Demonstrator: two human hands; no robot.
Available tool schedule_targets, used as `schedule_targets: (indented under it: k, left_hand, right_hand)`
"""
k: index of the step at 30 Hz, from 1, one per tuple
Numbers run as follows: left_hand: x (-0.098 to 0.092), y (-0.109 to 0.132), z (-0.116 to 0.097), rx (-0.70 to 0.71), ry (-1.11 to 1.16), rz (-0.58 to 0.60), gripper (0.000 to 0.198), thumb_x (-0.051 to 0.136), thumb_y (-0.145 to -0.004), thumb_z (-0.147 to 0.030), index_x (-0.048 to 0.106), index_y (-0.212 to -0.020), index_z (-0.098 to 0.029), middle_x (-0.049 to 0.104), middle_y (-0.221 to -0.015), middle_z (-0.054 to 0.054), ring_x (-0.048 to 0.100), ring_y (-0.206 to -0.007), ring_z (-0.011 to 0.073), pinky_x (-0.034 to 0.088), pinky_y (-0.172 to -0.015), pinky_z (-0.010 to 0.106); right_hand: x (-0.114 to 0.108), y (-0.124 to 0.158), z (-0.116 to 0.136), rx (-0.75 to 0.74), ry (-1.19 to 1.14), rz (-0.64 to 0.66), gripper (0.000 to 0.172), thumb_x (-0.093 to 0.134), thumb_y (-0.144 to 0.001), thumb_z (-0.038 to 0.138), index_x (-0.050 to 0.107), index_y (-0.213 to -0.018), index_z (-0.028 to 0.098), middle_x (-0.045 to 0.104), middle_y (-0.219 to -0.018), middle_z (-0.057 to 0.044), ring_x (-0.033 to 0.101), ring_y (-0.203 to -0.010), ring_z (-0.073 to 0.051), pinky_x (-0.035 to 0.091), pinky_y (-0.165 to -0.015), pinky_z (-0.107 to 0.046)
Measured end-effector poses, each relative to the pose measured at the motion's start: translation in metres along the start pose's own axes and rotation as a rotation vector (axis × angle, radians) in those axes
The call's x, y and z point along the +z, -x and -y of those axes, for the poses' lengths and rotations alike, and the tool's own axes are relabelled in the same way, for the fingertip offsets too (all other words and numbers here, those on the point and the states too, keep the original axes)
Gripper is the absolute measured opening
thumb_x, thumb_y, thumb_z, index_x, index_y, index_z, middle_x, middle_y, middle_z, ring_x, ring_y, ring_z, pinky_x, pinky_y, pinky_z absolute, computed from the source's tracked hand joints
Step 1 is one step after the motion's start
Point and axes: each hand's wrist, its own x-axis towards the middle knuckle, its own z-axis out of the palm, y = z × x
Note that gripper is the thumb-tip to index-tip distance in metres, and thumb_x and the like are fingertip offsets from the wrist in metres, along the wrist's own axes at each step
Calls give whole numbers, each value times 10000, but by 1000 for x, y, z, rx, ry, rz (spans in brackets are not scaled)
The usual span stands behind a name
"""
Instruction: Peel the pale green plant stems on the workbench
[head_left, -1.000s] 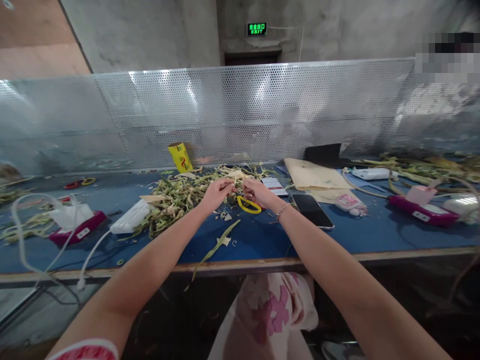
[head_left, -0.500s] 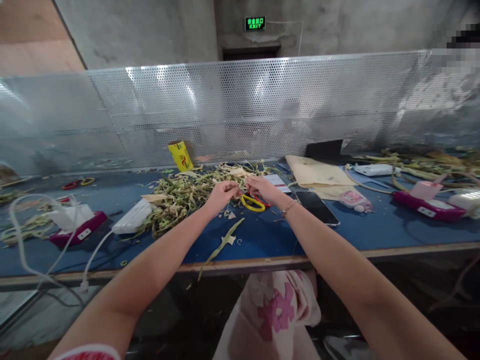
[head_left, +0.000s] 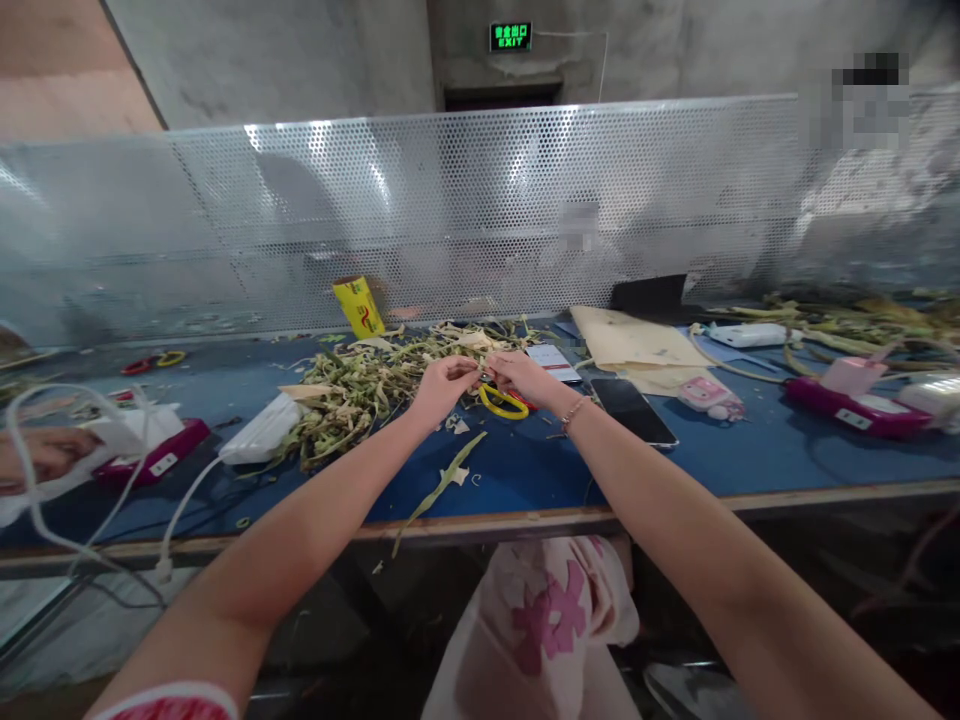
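Note:
My left hand point(head_left: 444, 386) and my right hand point(head_left: 525, 377) meet over the front of a heap of dried plant pieces point(head_left: 360, 390). Both have fingers pinched together, fingertips almost touching. Whatever lies between them is too small to make out. Just below the fingers show the yellow and red handles of a pair of scissors point(head_left: 506, 408); their blades are hidden, and I cannot tell whether a finger touches them. Pale scraps point(head_left: 454, 424) and a long, flat dried leaf point(head_left: 442, 487) lie nearer the table's front edge.
A smartphone point(head_left: 634, 412), brown paper point(head_left: 637, 340) and a pink case point(head_left: 709, 396) lie to the right. Leftward are a white power strip point(head_left: 262, 430), a purple one point(head_left: 154, 458) with looping cables, and another person's hand point(head_left: 45, 458). A perforated metal screen point(head_left: 495, 220) stands behind.
Another person's hand has come in at the far left beside the purple power strip. My own hands stay pinched together in nearly the same place.

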Motion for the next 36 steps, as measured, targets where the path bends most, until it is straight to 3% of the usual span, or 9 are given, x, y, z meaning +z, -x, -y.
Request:
schedule_targets:
  k: [6,10,14,18,26,31,36]
  left_hand:
    - [-1,-2,2,-19,-28,-21,225,647,-582,-290,571,-728,-136,612,-665,18,582,-638,135,488,-680,303]
    - [-6,-6,9,-3,-278,-34,169,623,-593,-217,595,-742,-142,628,-701,38,583,-681,156,480,-705,320]
    - [-8,-5,6,58,-461,-87,228,581,-628,-157,618,-852,-147,641,-881,76,580,-841,192,464,-765,336]
    - [-5,-1,-6,134,-398,-114,233,538,-713,-254,605,-898,-131,633,-925,92,585,-849,183,465,-766,318]
    - [-3,0,0,133,-172,65,253,581,-700,-335,622,-852,-138,654,-752,53,608,-703,153,481,-704,295]
    - [-3,0,0,151,-121,50,269,584,-699,-322,623,-888,-135,654,-803,68,611,-746,165,485,-738,312]
    - [-7,-2,-6,221,-215,113,288,539,-730,-323,630,-942,-150,612,-930,91,594,-788,167,492,-708,305]
  right_hand:
    - [2,-2,-3,3,-129,36,374,504,-760,497,401,-593,178,213,-475,79,174,-411,-44,170,-409,-202]
    - [3,-1,0,8,-189,16,334,513,-756,447,411,-595,173,221,-457,85,182,-391,-39,176,-400,-196]
    - [3,1,3,-9,-211,-12,325,539,-729,441,428,-593,168,249,-440,86,207,-392,-37,197,-401,-189]
    - [3,-1,-1,0,-155,-34,346,527,-726,481,449,-602,167,306,-438,74,279,-398,-47,240,-410,-193]
    - [8,-2,-5,-15,73,-75,410,466,-751,540,437,-571,173,361,-423,62,336,-395,-61,296,-425,-210]
    - [9,-3,-4,-44,145,-51,409,433,-773,545,441,-598,175,397,-437,54,372,-405,-68,328,-450,-218]
    - [7,-2,-1,-36,68,15,365,484,-756,517,453,-636,174,409,-451,59,385,-417,-67,326,-465,-217]
